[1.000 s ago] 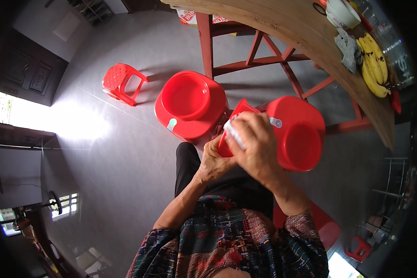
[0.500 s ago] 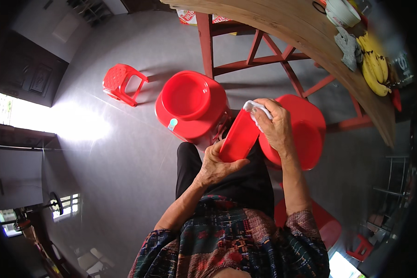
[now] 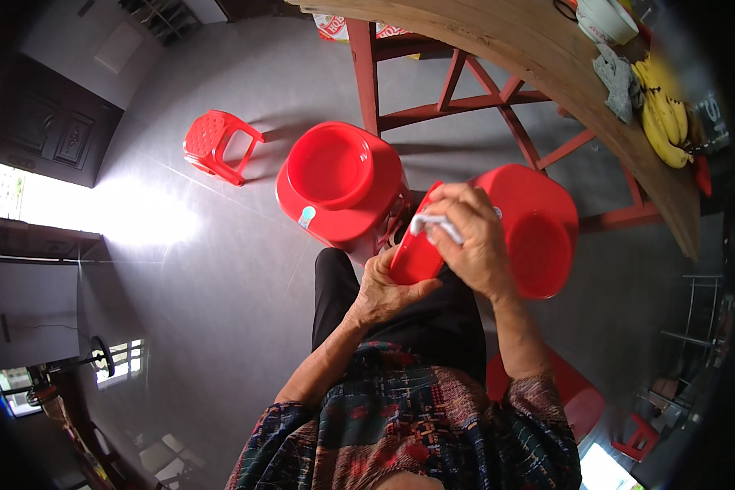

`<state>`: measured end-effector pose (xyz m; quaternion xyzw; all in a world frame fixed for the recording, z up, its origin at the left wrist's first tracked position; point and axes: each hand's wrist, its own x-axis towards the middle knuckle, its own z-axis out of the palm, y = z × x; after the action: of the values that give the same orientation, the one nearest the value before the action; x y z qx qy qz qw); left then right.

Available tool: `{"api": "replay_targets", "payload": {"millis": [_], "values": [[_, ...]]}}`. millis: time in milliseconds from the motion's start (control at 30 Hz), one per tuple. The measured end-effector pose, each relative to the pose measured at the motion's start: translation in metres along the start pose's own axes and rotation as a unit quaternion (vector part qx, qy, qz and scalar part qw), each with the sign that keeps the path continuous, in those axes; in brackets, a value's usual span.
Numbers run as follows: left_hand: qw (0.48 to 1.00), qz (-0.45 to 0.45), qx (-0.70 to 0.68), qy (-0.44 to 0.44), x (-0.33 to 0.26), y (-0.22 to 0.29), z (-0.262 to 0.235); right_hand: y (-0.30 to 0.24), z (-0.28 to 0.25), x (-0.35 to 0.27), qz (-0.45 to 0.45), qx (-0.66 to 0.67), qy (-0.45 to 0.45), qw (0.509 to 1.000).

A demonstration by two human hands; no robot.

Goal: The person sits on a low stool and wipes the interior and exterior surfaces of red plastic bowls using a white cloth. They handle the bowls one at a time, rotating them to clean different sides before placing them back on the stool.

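Observation:
Over my lap, my left hand (image 3: 377,291) grips the near end of a red plastic bowl (image 3: 417,261), tilted so that its full shape is hard to make out. My right hand (image 3: 475,247) pinches a folded white cloth (image 3: 438,225) against the bowl's upper part and hides some of it. Ahead and to the left, a round red bowl (image 3: 328,169) rests on a red plastic stool (image 3: 353,226). On the right stands a second red stool (image 3: 524,186) with another round red bowl (image 3: 545,256) on top.
A small red stool (image 3: 212,143) stands on the grey floor, far left. A wooden table (image 3: 539,61) with reddish legs curves across the upper right, bearing bananas (image 3: 663,122), a grey cloth (image 3: 618,82) and a white bowl (image 3: 606,20). Behind my right elbow is another red object (image 3: 576,398).
My right hand has moved slightly left and down across the held bowl with the white cloth, covering more of it. The left hand keeps its grip at the near end.

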<state>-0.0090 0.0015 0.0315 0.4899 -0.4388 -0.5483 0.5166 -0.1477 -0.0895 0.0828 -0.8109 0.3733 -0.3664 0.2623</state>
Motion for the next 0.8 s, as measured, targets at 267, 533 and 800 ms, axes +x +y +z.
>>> {"api": "replay_targets", "payload": {"millis": [267,533,800], "values": [[0.995,0.001,-0.004,-0.098,-0.006,-0.001,-0.001,0.033,-0.051,0.023,0.156,0.234,-0.244,0.928],[0.993,-0.073,0.013,-0.089,0.015,0.017,0.002,0.004,-0.02,0.015,-0.128,-0.01,-0.165,0.978],[1.0,-0.011,0.022,0.0,0.005,0.008,0.001,-0.004,-0.003,0.003,-0.028,-0.031,0.048,0.998]]}}
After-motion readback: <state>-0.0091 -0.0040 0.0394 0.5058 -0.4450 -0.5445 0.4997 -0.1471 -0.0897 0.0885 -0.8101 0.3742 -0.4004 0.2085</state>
